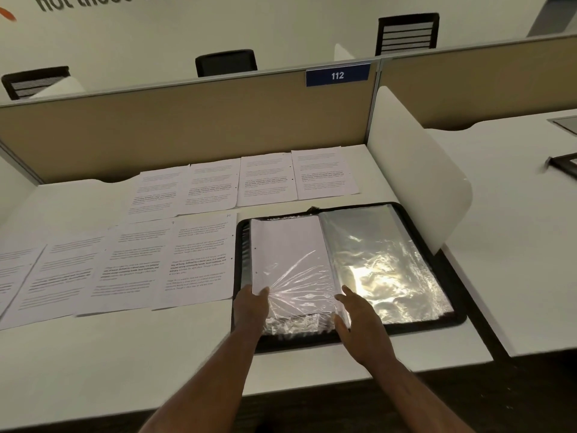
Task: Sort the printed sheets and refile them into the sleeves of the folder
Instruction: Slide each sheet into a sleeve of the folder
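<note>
Filing under way: the left hand (251, 303) grips a sheet (285, 248) half-sleeved in the folder (449, 270). The right hand (359, 320), fingers relaxed and holding nothing, rests at the spine. Pushing the sheet home looks next.

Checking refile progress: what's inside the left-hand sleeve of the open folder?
A white sheet fills the left sleeve, blank side up, so any print is hidden. The left hand covers its near corner. The sleeves stacked below are covered.

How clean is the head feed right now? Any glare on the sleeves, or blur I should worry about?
Head view: strong glare on the right-hand sleeve of the folder, washing out what lies behind it; lighter sheen on the left sleeve. Wide-angle bowing bends the partition. Printed sheets look soft, text unreadable; wall lettering is smeared.
</note>
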{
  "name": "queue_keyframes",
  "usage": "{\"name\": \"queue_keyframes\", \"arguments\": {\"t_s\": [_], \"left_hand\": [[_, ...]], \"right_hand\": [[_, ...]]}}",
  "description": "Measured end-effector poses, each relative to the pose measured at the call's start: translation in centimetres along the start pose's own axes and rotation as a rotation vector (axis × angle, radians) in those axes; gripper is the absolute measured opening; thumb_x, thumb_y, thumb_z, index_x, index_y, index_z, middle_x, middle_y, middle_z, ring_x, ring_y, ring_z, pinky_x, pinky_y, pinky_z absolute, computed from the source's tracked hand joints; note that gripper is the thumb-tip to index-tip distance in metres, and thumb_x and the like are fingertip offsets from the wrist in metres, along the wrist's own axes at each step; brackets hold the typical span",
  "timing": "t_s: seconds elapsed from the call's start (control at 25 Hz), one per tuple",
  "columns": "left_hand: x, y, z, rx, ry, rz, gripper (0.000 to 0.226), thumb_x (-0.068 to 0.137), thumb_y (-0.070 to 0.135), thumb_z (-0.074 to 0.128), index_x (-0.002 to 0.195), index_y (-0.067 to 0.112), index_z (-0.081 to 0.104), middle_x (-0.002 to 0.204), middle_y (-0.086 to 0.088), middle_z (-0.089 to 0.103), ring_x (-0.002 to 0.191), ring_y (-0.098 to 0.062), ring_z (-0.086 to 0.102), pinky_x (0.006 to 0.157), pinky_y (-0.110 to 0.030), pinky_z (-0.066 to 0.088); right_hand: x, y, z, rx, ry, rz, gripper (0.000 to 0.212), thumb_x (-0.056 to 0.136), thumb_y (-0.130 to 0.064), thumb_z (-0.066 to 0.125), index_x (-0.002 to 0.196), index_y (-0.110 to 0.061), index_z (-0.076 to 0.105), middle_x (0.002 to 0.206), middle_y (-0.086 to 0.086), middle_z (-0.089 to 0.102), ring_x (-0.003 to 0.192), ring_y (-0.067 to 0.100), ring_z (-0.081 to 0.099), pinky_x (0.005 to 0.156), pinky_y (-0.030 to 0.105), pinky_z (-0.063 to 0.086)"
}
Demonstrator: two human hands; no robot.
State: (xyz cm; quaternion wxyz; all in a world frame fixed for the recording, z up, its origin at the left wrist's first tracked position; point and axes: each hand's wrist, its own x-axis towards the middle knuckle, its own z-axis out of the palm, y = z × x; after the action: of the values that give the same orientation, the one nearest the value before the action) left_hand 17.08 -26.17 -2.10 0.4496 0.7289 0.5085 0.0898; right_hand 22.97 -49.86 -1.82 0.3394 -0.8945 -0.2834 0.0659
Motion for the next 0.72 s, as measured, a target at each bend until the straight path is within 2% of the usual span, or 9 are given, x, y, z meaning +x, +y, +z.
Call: {"name": "queue_keyframes", "arguments": {"t_s": [0.12, 0.32, 0.4, 0.52, 0.64, 0.72], "left_hand": [[0.1, -0.7, -0.8, 0.117, 0.004, 0.035, 0.022, 0.089, 0.026, 0.066, 0.098, 0.006, 0.061, 0.093, -0.006, 0.062, 0.089, -0.025, 0.058, 0.079, -0.032, 0.046], [0.8, -1.3, -2.6, 0.042, 0.040, 0.218, 0.035, 0.080, 0.018, 0.076, 0.107, 0.011, 0.055, 0.096, -0.001, 0.056, 0.090, -0.021, 0.059, 0.075, -0.025, 0.045], [2.0, -1.5, -4.4, 0.088, 0.075, 0.309, 0.040, 0.079, 0.019, 0.077, 0.112, 0.011, 0.057, 0.104, 0.002, 0.054, 0.097, -0.018, 0.055, 0.083, -0.025, 0.043], [4.6, -2.1, -7.7, 0.174, 0.128, 0.423, 0.046, 0.078, 0.022, 0.079, 0.118, 0.014, 0.058, 0.119, -0.003, 0.056, 0.110, -0.022, 0.053, 0.094, -0.035, 0.042], [8.1, -2.8, -12.0, 0.223, 0.192, 0.513, 0.051, 0.076, 0.024, 0.081, 0.120, 0.016, 0.057, 0.124, -0.003, 0.057, 0.114, -0.023, 0.053, 0.093, -0.046, 0.048], [11.2, -3.2, -15.0, 0.249, 0.202, 0.578, 0.052, 0.078, 0.026, 0.080, 0.123, 0.016, 0.056, 0.127, -0.002, 0.057, 0.118, -0.023, 0.053, 0.095, -0.046, 0.048]], "right_hand": [[0.4, 0.0, 0.0, 0.006, 0.025, -0.014, 0.043, 0.092, -0.025, 0.062, 0.134, -0.021, 0.053, 0.150, -0.003, 0.041, 0.136, 0.016, 0.040, 0.110, 0.036, 0.037], [1.8, -1.2, 1.5, -0.036, 0.036, -0.058, 0.044, 0.090, -0.026, 0.065, 0.132, -0.021, 0.055, 0.147, -0.003, 0.045, 0.133, 0.017, 0.044, 0.107, 0.040, 0.041], [3.0, -2.4, 2.6, -0.069, 0.036, -0.083, 0.045, 0.089, -0.028, 0.066, 0.133, -0.021, 0.054, 0.147, -0.003, 0.045, 0.134, 0.019, 0.044, 0.109, 0.041, 0.039], [5.4, -4.9, 4.6, -0.121, 0.046, -0.121, 0.050, 0.088, -0.028, 0.068, 0.135, -0.019, 0.053, 0.146, 0.000, 0.047, 0.136, 0.024, 0.042, 0.109, 0.036, 0.032], [8.6, -9.2, 7.6, -0.126, 0.032, -0.151, 0.054, 0.089, -0.030, 0.065, 0.140, -0.020, 0.049, 0.148, 0.000, 0.044, 0.139, 0.024, 0.037, 0.109, 0.039, 0.029], [11.4, -12.6, 10.1, -0.128, 0.004, -0.184, 0.055, 0.090, -0.029, 0.063, 0.142, -0.019, 0.046, 0.150, 0.000, 0.041, 0.141, 0.025, 0.034, 0.112, 0.043, 0.031]]}}
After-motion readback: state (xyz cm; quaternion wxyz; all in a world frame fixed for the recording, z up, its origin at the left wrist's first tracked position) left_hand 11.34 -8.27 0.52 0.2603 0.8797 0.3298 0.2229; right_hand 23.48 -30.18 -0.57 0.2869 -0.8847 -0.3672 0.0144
